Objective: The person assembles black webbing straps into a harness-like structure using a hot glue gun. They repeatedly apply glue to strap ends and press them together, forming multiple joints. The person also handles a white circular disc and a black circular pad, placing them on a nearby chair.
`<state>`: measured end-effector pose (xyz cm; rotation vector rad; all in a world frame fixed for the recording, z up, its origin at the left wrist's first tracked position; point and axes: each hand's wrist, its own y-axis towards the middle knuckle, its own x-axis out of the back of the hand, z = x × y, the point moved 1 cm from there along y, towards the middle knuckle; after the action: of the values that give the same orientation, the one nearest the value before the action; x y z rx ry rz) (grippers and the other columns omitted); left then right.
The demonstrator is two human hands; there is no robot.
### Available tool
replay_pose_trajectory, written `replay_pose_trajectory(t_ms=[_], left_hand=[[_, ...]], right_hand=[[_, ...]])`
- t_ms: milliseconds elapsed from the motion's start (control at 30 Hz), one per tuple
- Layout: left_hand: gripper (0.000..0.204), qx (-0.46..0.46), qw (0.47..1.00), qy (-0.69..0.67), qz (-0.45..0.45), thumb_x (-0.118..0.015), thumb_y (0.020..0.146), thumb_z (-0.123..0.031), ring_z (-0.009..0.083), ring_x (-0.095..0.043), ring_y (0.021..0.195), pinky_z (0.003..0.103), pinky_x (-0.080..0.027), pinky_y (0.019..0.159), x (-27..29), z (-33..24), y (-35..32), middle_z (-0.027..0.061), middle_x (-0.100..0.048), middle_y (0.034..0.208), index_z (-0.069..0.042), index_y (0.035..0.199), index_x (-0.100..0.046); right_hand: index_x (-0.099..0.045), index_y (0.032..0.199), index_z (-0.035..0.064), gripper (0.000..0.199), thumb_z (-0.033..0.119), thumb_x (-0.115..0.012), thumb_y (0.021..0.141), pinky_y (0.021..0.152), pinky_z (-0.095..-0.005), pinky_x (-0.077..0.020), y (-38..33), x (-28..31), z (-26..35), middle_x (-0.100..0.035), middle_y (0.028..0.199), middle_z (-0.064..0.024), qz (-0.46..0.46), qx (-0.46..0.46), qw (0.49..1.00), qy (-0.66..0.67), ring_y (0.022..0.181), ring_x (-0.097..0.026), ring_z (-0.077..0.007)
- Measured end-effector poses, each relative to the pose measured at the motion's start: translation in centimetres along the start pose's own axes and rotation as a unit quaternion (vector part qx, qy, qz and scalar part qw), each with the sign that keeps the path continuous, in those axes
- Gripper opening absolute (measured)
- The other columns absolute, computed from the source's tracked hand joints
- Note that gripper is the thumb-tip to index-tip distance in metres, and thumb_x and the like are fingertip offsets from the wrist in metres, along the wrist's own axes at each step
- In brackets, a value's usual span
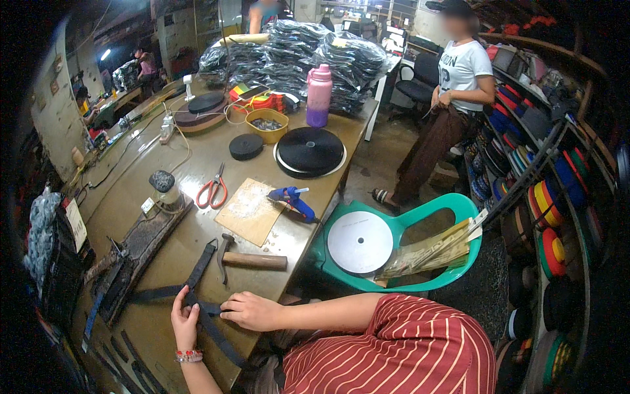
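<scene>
- Big brown glossy tabletop [125, 177]: the piece being worked on sits at its near edge, around 6 o'clock.
- Black flat webbing straps [222, 338]: laid out crossed, arms at 1, 5 and 9 o'clock, plus a short bit at 3. So the layout looks done; can't tell if the crossing's fastened, so I'd call it unfinished.
- Thin black loose strips [142, 361]: 7 o'clock from the crossing, unattached.
- Wooden-handled metal hammer [256, 261]: 2 o'clock, nobody's holding it.
- Left hand [184, 322]: fingers mostly straight at the crossing; can't tell if that grip's pinching.
- Right hand [252, 310]: curled fingers on the 3 o'clock bit, pinch hidden.
</scene>
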<state>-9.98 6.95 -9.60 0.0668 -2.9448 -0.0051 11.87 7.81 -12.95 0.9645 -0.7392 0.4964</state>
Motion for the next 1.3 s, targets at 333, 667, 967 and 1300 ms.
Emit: replay_pose_trajectory(t_ms=[333,667,967,1300], left_hand=[[0.053,-0.019,1.000,-0.010,0.002,-0.058,0.085,0.003,0.0005,-0.037,0.062,0.016,-0.032,0.055,0.3,1.6,0.5,-0.0053,-0.055,0.095,-0.004,0.136,-0.046],[0.057,-0.032,0.999,0.000,-0.001,-0.055,0.083,0.006,0.0004,-0.034,0.059,0.016,-0.029,0.051,0.1,1.4,0.4,-0.0071,-0.054,0.089,-0.005,0.138,-0.044],[0.057,-0.022,1.000,0.010,0.009,-0.055,0.082,0.007,0.0005,-0.037,0.063,0.016,-0.034,0.057,0.0,0.6,0.2,-0.0042,-0.055,0.115,-0.005,0.137,-0.046],[0.057,-0.001,1.000,0.005,0.022,-0.055,0.082,0.007,0.0012,-0.041,0.067,0.016,-0.038,0.062,0.2,0.5,0.2,-0.0016,-0.050,0.131,-0.004,0.136,-0.046]], right_hand=[[-0.063,0.106,0.0062,0.025,0.013,-0.061,0.082,0.084,-0.0334,-0.0432,0.0,0.2,0.0,-0.057,0.111,-0.0063,-0.014,0.005,1.000,0.009,0.102,-0.054,-0.0212],[-0.063,0.107,0.0057,0.026,0.013,-0.062,0.081,0.085,-0.0339,-0.0434,0.1,0.4,0.1,-0.058,0.111,-0.0066,-0.012,0.004,1.000,0.006,0.102,-0.054,-0.0214],[-0.064,0.106,0.0057,0.026,0.012,-0.061,0.081,0.085,-0.0337,-0.0437,0.0,0.1,0.0,-0.058,0.110,-0.0066,-0.022,0.003,1.000,0.007,0.101,-0.054,-0.0213],[-0.063,0.106,0.0058,0.026,0.013,-0.061,0.082,0.084,-0.0336,-0.0435,0.0,0.2,0.0,-0.058,0.111,-0.0069,-0.014,0.003,1.000,0.010,0.102,-0.054,-0.0217]])
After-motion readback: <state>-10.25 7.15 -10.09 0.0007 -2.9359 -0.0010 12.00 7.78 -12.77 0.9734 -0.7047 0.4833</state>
